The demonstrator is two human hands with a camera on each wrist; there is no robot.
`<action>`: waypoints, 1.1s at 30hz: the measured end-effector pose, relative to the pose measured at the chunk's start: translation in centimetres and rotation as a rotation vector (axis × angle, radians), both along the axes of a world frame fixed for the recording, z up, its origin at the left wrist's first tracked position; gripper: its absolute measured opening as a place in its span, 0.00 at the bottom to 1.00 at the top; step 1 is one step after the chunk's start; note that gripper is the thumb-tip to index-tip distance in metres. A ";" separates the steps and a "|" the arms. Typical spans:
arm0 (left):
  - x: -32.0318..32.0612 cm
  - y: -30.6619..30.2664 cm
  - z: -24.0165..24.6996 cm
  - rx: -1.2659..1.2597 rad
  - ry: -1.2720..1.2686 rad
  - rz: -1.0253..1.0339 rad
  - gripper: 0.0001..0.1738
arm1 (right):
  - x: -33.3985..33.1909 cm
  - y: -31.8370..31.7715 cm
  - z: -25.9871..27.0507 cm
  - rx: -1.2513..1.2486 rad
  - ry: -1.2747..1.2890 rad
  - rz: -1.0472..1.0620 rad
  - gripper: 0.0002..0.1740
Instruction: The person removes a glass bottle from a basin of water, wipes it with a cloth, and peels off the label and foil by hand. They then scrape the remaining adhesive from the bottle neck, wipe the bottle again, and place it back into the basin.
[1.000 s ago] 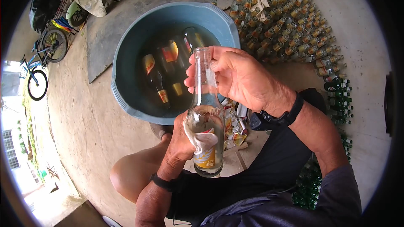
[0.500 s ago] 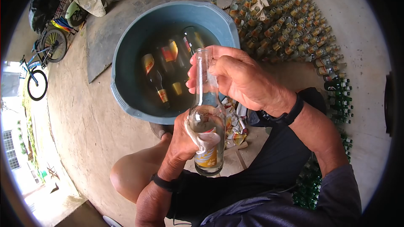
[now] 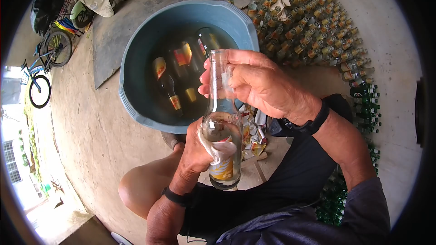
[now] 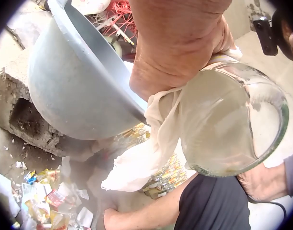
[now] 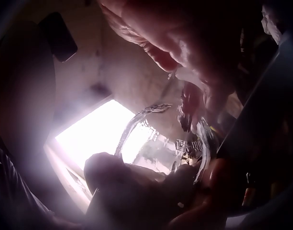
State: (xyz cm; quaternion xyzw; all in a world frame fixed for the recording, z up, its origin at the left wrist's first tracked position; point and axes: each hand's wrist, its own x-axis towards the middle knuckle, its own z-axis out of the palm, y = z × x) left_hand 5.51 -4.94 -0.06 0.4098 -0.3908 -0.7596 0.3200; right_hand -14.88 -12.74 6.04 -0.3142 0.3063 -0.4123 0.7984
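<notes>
A clear glass bottle (image 3: pixel 222 122) stands nearly upright between the hands in the head view, a yellow label low on its side. My left hand (image 3: pixel 195 149) grips its body with a white cloth (image 3: pixel 221 150) against the glass. Around the neck, my right hand (image 3: pixel 263 84) has its fingers behind and its thumb in front. From the left wrist view, the bottle's base (image 4: pixel 227 124) faces the camera, with the cloth (image 4: pixel 146 148) hanging beside it under the left hand (image 4: pixel 177 43). The right wrist view is dark, with the right hand (image 5: pixel 170 38) near the glass.
A blue tub (image 3: pixel 129 95) of murky water holds several bottles (image 3: pixel 169 84). Rows of clear bottles (image 3: pixel 313 31) stand behind at the right, green bottles (image 3: pixel 363 109) nearer. Torn labels (image 3: pixel 254 136) lie beside the tub. A bicycle (image 3: pixel 41 84) stands far left.
The bottle and both hands have shifted very slightly in the head view. Both hands keep their hold, and the cloth stays against the bottle.
</notes>
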 end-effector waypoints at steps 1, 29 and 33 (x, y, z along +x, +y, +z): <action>0.0 0.0 0.0 0.002 0.016 0.000 0.31 | 0.0 0.0 0.0 0.014 -0.025 -0.002 0.18; -0.5 -0.3 0.3 -0.111 -0.170 0.025 0.28 | 0.3 -0.2 -0.2 -0.038 0.078 0.017 0.21; -0.3 -0.2 0.0 -0.136 -0.186 0.017 0.28 | 0.2 0.0 0.2 -0.070 0.134 0.030 0.22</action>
